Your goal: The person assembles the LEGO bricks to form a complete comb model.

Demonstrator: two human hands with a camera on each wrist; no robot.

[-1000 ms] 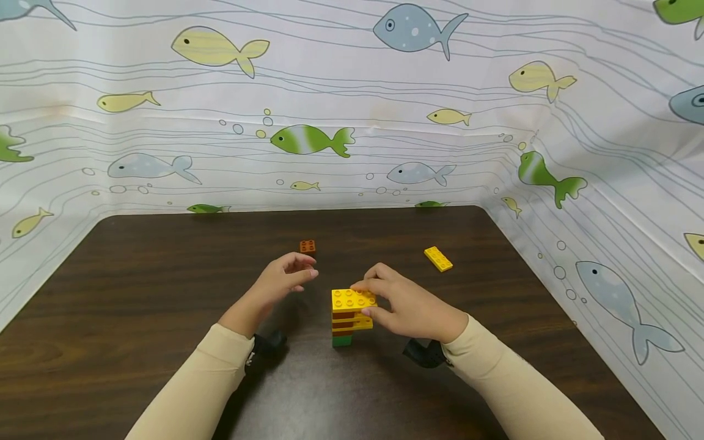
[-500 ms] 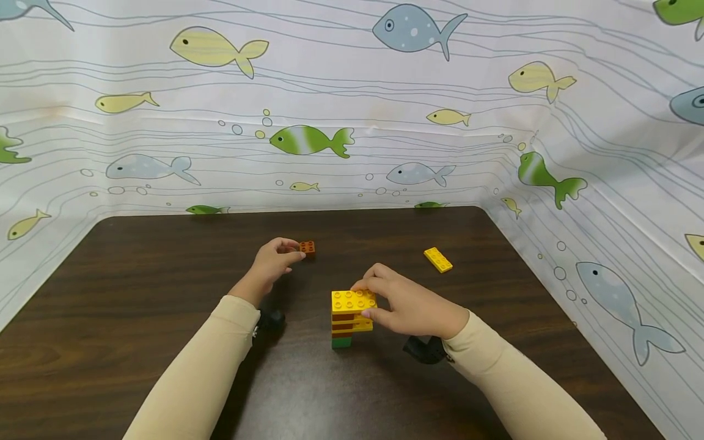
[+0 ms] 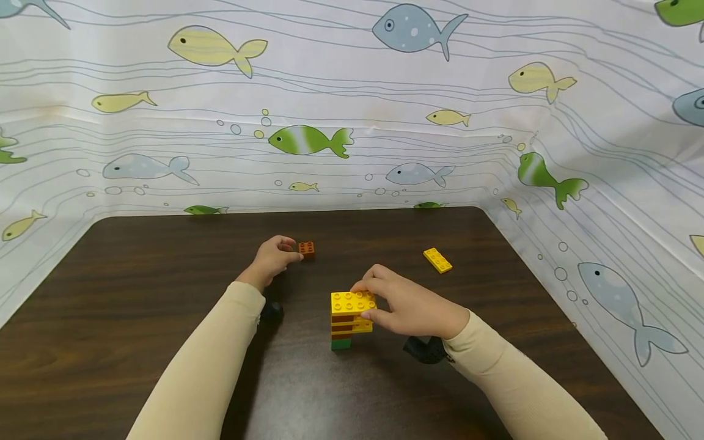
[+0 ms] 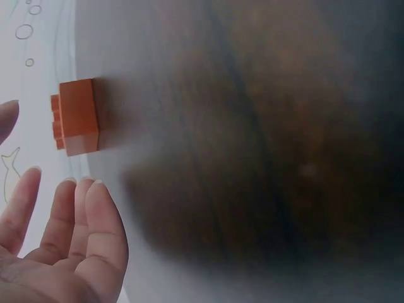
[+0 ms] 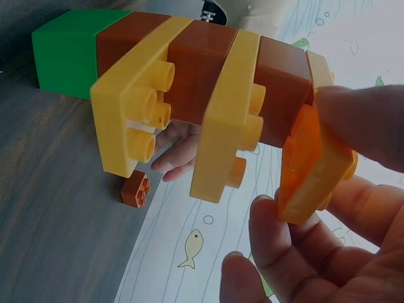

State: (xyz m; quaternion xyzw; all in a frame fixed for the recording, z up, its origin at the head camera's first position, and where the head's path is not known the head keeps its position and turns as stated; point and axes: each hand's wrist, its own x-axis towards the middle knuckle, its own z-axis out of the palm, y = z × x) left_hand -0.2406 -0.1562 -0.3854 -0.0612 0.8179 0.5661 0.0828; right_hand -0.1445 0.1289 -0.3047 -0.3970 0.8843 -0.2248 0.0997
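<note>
A stacked tower stands on the table, with a green brick (image 5: pixel 66 55) at its base and brown bricks alternating with yellow plates above. My right hand (image 3: pixel 415 304) pinches the top yellow plate (image 3: pixel 351 303) at its overhanging right end, thumb on one side and fingers on the other. Farther back, my left hand (image 3: pixel 269 261) hovers just left of a loose brown brick (image 3: pixel 306 249). In the left wrist view, the fingers (image 4: pixel 101 230) are spread and a gap separates them from the brick.
A loose yellow plate (image 3: pixel 437 260) lies at the back right of the dark wooden table (image 3: pixel 137 305). A white fish-patterned curtain (image 3: pixel 341 91) encloses the table behind and at the sides. A black wrist camera (image 3: pixel 426 349) sits under the right wrist.
My left hand has moved away from beside the tower, back and to the left, up to the loose brown brick. My right hand stays on the top yellow plate.
</note>
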